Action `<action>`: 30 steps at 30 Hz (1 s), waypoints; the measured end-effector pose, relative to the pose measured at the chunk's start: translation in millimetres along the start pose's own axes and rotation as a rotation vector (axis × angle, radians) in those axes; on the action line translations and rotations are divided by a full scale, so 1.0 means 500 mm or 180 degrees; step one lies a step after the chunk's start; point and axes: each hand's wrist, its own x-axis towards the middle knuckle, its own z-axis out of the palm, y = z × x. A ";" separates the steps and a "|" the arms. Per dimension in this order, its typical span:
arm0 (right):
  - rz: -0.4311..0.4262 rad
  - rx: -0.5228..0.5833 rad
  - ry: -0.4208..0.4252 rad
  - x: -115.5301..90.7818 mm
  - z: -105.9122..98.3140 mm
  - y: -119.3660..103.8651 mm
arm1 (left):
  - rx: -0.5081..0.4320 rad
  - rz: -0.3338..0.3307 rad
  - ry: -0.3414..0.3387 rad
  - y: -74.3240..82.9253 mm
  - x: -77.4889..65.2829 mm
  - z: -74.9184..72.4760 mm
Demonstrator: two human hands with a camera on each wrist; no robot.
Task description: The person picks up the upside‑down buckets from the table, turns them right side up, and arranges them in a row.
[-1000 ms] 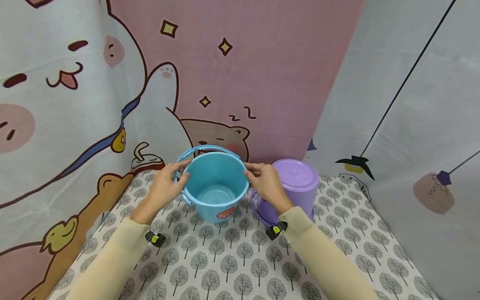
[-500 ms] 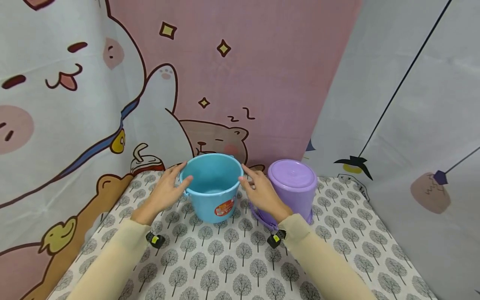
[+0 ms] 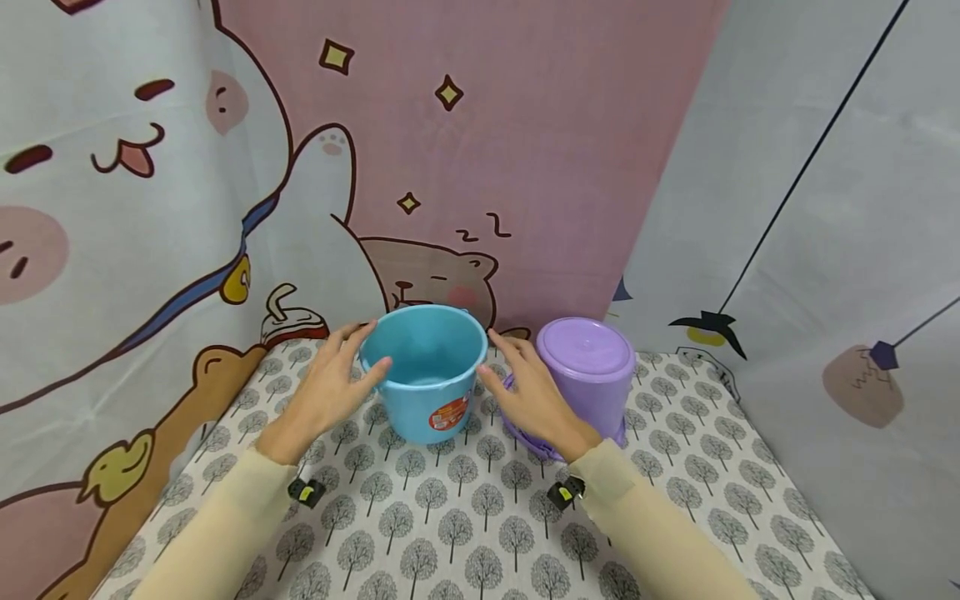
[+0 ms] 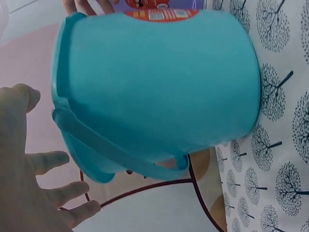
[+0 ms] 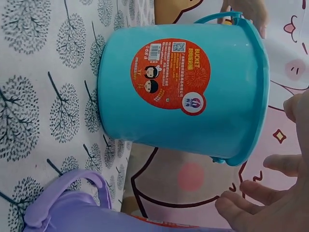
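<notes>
Left hand (image 3: 326, 390) and right hand (image 3: 534, 400), fingers spread, flank a blue bucket (image 3: 411, 410) on tree-print cloth (image 3: 442, 529); cartoon backdrop (image 3: 558, 158) behind.

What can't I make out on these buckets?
Blue bucket: underside hidden against the tree-print cloth, head view.
Red label on it: finest print too small, right wrist view.
Upturned purple bucket: inside hidden by its base and walls, head view.
Purple bucket's label: cut off by the top edge, left wrist view.

Blue bucket (image 3: 423, 392) upright on cloth (image 3: 438, 525)
</notes>
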 end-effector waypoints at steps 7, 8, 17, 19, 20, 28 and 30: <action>-0.0401 -0.0122 0.0236 -0.042 -0.014 -0.002 | 0.0013 0.0425 0.0386 0.030 -0.035 0.003; -0.0468 -0.0120 0.0289 -0.049 -0.019 -0.001 | 0.0000 0.0500 0.0439 0.037 -0.040 0.004; -0.0841 0.0013 0.0570 -0.121 -0.066 0.034 | -0.0026 0.1109 0.0747 0.096 -0.074 0.031; -0.0857 -0.0046 0.0615 -0.135 -0.073 0.043 | -0.0032 0.1176 0.0741 0.108 -0.083 0.037; -0.0876 -0.0096 0.0650 -0.141 -0.076 0.048 | -0.0033 0.1209 0.0737 0.113 -0.087 0.040; -0.1019 -0.0293 0.0765 -0.185 -0.100 0.087 | -0.0113 0.1498 0.0640 0.157 -0.123 0.067; -0.0986 -0.0354 0.0747 -0.196 -0.107 0.099 | -0.0130 0.1661 0.0651 0.167 -0.130 0.079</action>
